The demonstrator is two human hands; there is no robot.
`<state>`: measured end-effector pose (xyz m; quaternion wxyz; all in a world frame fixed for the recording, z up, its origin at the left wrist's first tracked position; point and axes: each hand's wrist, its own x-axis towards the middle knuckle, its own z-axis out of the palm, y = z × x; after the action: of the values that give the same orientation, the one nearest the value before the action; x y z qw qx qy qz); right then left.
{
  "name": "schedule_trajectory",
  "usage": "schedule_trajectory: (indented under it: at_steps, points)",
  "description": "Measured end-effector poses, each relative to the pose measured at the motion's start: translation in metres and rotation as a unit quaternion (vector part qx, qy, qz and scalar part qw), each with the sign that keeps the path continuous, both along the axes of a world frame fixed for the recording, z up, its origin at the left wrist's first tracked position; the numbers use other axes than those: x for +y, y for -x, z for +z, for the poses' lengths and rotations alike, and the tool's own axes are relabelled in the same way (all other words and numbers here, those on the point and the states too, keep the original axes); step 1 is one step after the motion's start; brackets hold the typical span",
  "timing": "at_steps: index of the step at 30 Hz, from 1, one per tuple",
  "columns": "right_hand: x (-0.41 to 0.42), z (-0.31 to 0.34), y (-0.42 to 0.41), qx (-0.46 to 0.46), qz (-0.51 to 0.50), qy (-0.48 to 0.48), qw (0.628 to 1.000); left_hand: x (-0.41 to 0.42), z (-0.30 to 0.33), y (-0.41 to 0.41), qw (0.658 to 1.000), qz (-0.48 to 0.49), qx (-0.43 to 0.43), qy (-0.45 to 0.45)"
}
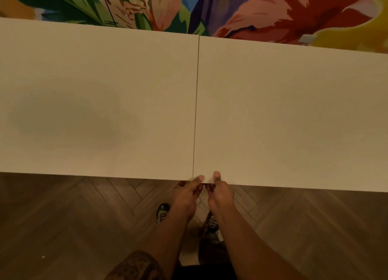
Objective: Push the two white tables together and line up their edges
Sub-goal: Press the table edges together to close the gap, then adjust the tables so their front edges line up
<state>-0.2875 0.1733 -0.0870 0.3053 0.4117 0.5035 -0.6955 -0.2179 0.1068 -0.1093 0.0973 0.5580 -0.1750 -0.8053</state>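
Two white tables stand side by side, the left table (94, 101) and the right table (294, 111), with only a thin dark seam between them running from far edge to near edge. Their near edges meet almost flush at the seam. My left hand (186, 195) and my right hand (220, 192) both grip the near edge of the right table just right of the seam, thumbs on top, fingers curled under the edge.
A wall with a colourful floral mural (210, 6) rises directly behind the tables. Below the near edge lies a herringbone wood floor (84, 216), where my shoes (162, 213) stand close to the tables.
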Motion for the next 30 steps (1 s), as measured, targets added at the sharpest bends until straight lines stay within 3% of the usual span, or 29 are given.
schedule_trajectory:
  at_steps: [11, 17, 24, 30]
  points:
    - [-0.002, 0.005, 0.005, 0.004, 0.023, -0.013, 1.0, 0.0, 0.005, 0.003, 0.998, -0.034, -0.008, 0.059]
    - [-0.002, 0.008, -0.004, 0.029, -0.025, 0.044, 0.998, -0.009, 0.018, 0.002, 1.0, -0.024, 0.01, 0.002]
    - [-0.039, 0.021, -0.034, -0.048, 0.053, 0.137, 0.988, -0.051, 0.017, -0.016, 0.996, 0.089, -0.023, 0.005]
    - [-0.053, 0.023, -0.037, -0.057, 0.033, 0.13, 0.989, -0.058, 0.01, -0.019, 0.998, 0.059, -0.023, 0.018]
